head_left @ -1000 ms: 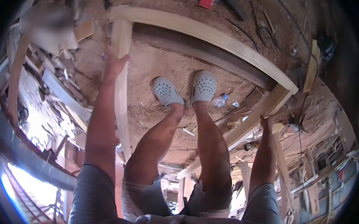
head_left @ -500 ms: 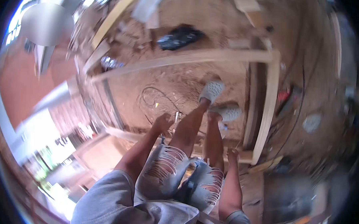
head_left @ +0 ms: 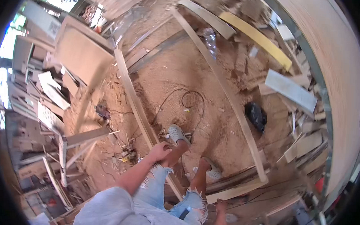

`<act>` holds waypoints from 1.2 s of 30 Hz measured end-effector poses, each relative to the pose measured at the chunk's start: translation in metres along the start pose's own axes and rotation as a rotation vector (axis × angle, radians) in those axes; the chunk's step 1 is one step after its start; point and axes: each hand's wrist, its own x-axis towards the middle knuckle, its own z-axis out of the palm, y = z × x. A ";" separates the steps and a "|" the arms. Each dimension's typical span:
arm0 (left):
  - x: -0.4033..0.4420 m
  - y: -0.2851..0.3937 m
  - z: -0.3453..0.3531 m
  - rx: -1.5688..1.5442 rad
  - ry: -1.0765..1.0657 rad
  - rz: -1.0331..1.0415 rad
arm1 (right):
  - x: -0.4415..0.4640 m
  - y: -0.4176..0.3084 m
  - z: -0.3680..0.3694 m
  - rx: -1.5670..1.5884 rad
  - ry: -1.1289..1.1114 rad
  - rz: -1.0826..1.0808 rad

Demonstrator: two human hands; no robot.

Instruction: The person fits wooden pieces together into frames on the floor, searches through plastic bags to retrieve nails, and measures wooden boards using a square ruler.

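A long rectangular wooden frame (head_left: 228, 99) of pale bars surrounds my feet, which stand inside it in light perforated clogs (head_left: 178, 133). My left hand (head_left: 160, 151) has its fingers curled at the near long bar (head_left: 132, 92), beside my knee. Lower right, my right hand (head_left: 221, 205) is closed against the frame near its corner, where the short bar (head_left: 239, 191) meets it; its fingertips are hidden. My legs in ripped jeans cover part of the near bar. A thin dark cable (head_left: 203, 107) lies looped on the sandy ground within the frame.
A black plastic bag (head_left: 256, 116), a yellow board (head_left: 257, 38) and a pale plank (head_left: 291, 91) lie beyond the far bar. Stacked wood offcuts (head_left: 48, 90) crowd the left. A large pale panel (head_left: 330, 67) stands along the right; a clear plastic bottle (head_left: 210, 42) lies at the top.
My view has swung to the left, so the frame now runs diagonally up and left. My left hand now meets the near bar; my right hand stays near the corner.
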 end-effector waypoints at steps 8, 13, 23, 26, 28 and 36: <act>-0.031 -0.103 -0.125 -0.188 0.157 0.014 | -0.099 -0.229 0.079 -0.768 0.327 -0.888; -0.107 -0.114 -0.242 -0.587 0.454 -0.091 | -0.145 -0.395 0.188 -0.683 -0.018 -1.108; -0.232 -0.221 -0.189 -0.626 0.691 -0.611 | -0.378 -0.571 0.405 -1.087 -0.331 -1.426; -0.237 -0.247 -0.104 -0.564 0.538 -0.643 | -0.374 -0.608 0.429 -1.072 -0.315 -1.425; -0.232 -0.257 -0.057 -0.588 0.507 -0.565 | -0.367 -0.635 0.436 -1.076 -0.243 -1.479; -0.139 -0.189 -0.182 0.072 -0.036 -0.314 | -0.338 -0.783 0.458 -1.088 -0.087 -1.205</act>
